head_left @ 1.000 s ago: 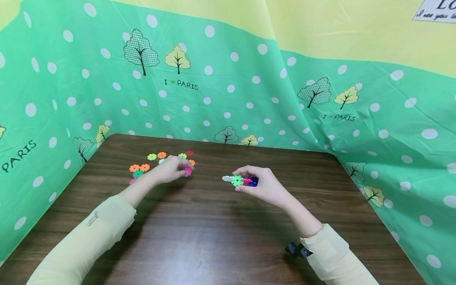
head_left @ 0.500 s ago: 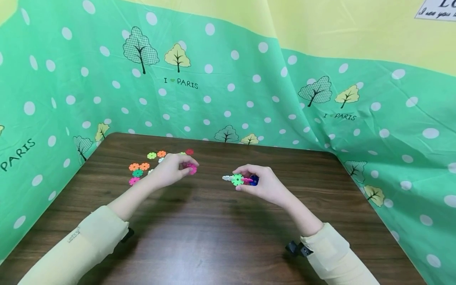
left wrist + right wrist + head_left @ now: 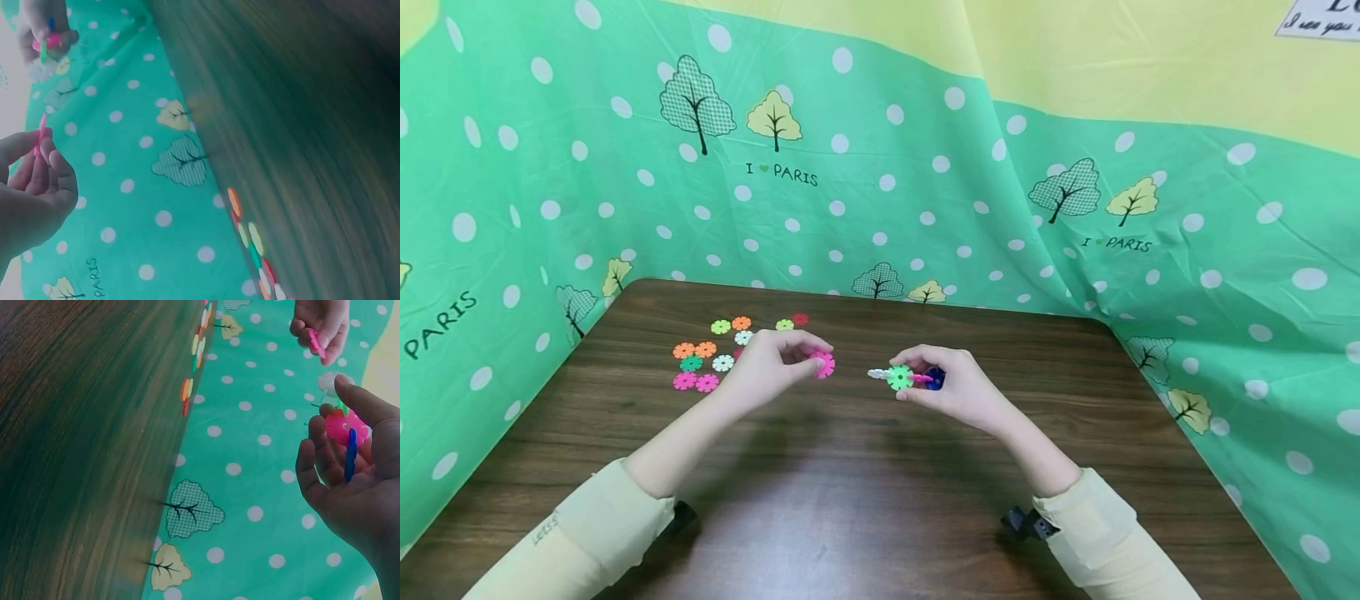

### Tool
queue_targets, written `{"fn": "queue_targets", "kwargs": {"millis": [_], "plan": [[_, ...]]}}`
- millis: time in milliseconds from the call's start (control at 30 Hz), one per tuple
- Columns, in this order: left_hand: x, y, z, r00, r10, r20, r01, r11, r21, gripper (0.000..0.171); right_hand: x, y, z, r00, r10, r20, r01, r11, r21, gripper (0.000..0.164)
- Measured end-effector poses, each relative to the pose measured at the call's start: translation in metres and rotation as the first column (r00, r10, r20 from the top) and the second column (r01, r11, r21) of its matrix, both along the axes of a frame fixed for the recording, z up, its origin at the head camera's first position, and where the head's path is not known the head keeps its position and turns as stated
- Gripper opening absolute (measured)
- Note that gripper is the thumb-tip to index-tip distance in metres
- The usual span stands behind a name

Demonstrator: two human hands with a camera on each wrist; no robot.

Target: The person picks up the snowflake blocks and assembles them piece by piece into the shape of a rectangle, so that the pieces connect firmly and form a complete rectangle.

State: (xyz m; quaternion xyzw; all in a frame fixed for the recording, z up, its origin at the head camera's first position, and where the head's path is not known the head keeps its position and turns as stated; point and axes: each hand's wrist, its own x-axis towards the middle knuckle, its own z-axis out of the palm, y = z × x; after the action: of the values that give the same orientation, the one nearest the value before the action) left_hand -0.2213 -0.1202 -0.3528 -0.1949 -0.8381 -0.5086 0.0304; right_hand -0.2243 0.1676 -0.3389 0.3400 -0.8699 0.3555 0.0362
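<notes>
Compared with the earlier head frames, your left hand point(image 3: 767, 362) has moved toward 3 o'clock, carrying a pink disc point(image 3: 824, 364) away from the loose discs point(image 3: 690, 364) and nearer your right hand point(image 3: 958, 387). Largest first: the dotted cloth point(image 3: 850, 200) stands from 9 o'clock through 12 to 3, behind the wooden table point(image 3: 880, 500). The loose discs lie on the table at 10 o'clock, some partly hidden by your left hand. At 1 o'clock your right fingers and thumb curl round a chain of discs point(image 3: 901, 377); its white disc point(image 3: 877, 375) points to 9 o'clock, its blue disc point(image 3: 935, 379) toward your palm. Your left thumb and fingers pinch the pink disc by its edge, apart from the chain.

Step in hand, as judged: bringing one disc to the chain. Next move probably calls for lining up a notch with the white disc, then pressing. No container shows.
</notes>
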Motion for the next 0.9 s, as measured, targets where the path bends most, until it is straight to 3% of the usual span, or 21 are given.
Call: {"fn": "queue_targets", "kwargs": {"millis": [167, 367, 667, 900], "plan": [[0.009, 0.007, 0.002, 0.998, 0.034, 0.044, -0.037, 0.997, 0.064, 0.015, 0.001, -0.002, 0.0, 1.0, -0.001, -0.002, 0.001, 1.0, -0.007, 0.035], [0.014, 0.015, 0.001, 0.995, 0.029, 0.093, -0.046, 0.981, 0.19, 0.02, 0.002, -0.006, 0.0, 1.0, 0.013, -0.014, -0.014, 1.0, -0.018, 0.036], [0.014, 0.026, -0.005, 0.987, 0.053, 0.15, -0.096, 0.95, 0.297, 0.024, 0.002, -0.012, -0.001, 0.999, 0.035, -0.024, -0.036, 0.999, -0.03, 0.036], [0.014, 0.031, -0.007, 0.987, 0.023, 0.16, -0.082, 0.924, 0.374, 0.025, 0.001, -0.015, -0.001, 0.999, 0.048, -0.025, -0.049, 0.998, -0.042, 0.037]]}}
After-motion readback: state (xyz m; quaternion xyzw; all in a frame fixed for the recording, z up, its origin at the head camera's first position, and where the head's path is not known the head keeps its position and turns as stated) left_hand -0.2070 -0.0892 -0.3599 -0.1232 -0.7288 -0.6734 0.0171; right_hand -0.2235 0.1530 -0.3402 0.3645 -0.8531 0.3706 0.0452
